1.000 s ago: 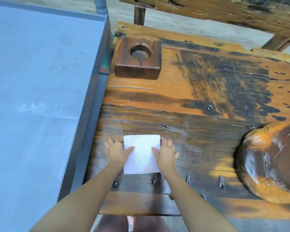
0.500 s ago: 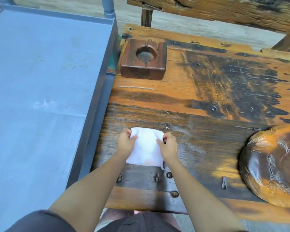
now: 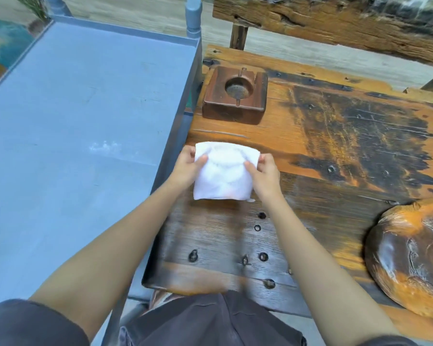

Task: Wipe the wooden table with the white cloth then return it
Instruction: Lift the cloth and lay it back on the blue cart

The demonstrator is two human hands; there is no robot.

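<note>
Over the table's (image 3: 335, 136) left edge, I am holding the folded cloth (image 3: 223, 174) between both hands. My left hand (image 3: 185, 168) is pinching its left side, thumb on top; my right hand (image 3: 264, 174) is pinching its right side likewise. An ashtray (image 3: 235, 94) is sitting just beyond; a bowl (image 3: 410, 258) is lying well right.

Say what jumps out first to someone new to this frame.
The white cloth at centre, pinched at its sides by the left hand and right hand above the wooden table. Beyond it sits a square wooden ashtray. A blue-grey bench fills the left; a carved wooden bowl sits at the right edge.
</note>
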